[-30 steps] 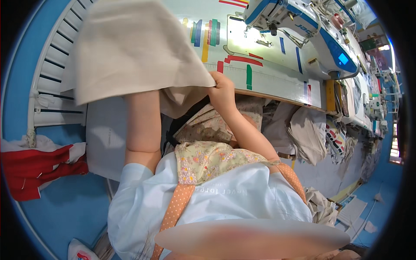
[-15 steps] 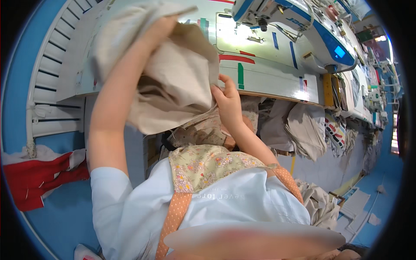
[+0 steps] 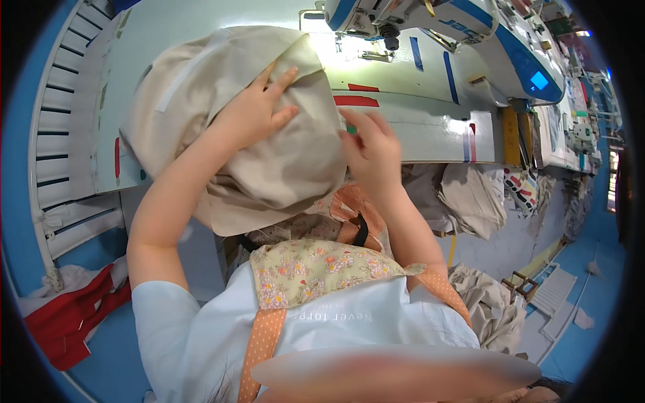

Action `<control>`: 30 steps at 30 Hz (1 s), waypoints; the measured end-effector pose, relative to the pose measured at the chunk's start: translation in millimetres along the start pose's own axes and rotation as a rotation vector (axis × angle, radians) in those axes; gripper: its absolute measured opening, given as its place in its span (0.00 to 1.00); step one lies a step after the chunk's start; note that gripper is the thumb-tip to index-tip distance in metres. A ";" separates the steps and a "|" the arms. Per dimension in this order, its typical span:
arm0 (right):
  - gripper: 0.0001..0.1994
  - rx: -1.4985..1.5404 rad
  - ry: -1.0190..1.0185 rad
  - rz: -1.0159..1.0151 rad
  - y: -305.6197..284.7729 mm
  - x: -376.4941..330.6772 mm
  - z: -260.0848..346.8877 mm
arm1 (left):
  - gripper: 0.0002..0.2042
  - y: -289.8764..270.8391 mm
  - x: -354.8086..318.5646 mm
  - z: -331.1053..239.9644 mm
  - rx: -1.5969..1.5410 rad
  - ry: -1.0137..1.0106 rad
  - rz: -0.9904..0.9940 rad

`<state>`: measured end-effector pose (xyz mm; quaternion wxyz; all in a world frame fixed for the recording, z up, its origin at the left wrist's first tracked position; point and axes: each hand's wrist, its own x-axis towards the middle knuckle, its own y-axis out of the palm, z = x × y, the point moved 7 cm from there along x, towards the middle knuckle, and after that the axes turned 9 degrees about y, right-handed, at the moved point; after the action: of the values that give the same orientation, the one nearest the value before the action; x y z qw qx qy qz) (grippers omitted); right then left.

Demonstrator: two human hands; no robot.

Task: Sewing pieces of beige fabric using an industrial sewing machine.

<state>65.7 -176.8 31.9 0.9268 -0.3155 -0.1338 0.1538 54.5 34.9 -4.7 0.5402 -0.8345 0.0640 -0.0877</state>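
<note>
We've got the beige cloth (image 3: 289, 161) now lowered onto the table (image 3: 423, 127), so supported: left hand (image 3: 254, 114) splayed atop, ungripping; right hand (image 3: 373, 151) curled at its edge (blurry, can't tell grip).

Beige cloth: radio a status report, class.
Left hand spread on bunched beige cloth. Right hand at its right edge, grip unclear. Cloth overhangs pale sewing table. Blue-and-white sewing machine ahead, right.

Beige cloth (image 3: 292, 158), sewing machine (image 3: 470, 39) on pale table (image 3: 416, 127)

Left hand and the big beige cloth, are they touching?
Touching: the head view shows the left hand resting on top of the beige cloth, fingers spread.
</note>
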 end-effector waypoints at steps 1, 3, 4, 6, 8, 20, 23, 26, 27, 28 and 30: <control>0.21 -0.007 -0.072 0.028 12.8 11.8 8.6 | 0.32 -1.5 -2.9 -6.0 -0.002 0.017 -0.022; 0.20 -0.013 -0.141 0.058 35.8 33.4 17.6 | 0.33 2.8 -8.7 -8.4 -0.024 -0.069 0.121; 0.20 -0.120 -0.186 0.062 47.6 41.9 20.6 | 0.29 -5.2 -6.6 -14.3 0.076 -0.027 0.089; 0.20 -0.230 -0.229 0.070 60.4 48.1 19.4 | 0.26 -18.2 8.3 -16.0 0.171 0.019 0.126; 0.20 -0.351 -0.315 0.032 66.0 45.9 19.1 | 0.23 -26.8 33.5 -13.8 0.250 0.072 0.162; 0.22 -0.342 -0.183 -0.028 61.0 41.5 7.9 | 0.09 -14.8 88.1 4.7 -0.067 0.407 -0.363; 0.22 -0.331 -0.206 -0.074 59.1 42.3 10.6 | 0.08 -9.4 91.4 8.0 -0.041 0.451 -0.277; 0.23 -0.317 -0.180 -0.091 56.0 41.8 10.5 | 0.11 -8.1 92.9 10.1 -0.073 0.450 -0.251; 0.23 -0.328 -0.171 -0.084 56.0 41.6 10.1 | 0.10 -10.8 92.9 12.5 -0.175 0.430 -0.291; 0.23 -0.323 -0.147 -0.103 53.7 41.4 9.1 | 0.09 -13.0 92.3 15.5 -0.279 0.404 -0.331; 0.23 -0.320 -0.123 -0.120 51.7 41.2 8.2 | 0.06 -14.3 91.9 15.4 -0.320 0.414 -0.350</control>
<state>90.2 -118.1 12.0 0.8625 -0.4402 -0.2314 0.0941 147.7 35.9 9.4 0.3543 -0.8716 0.0409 -0.3364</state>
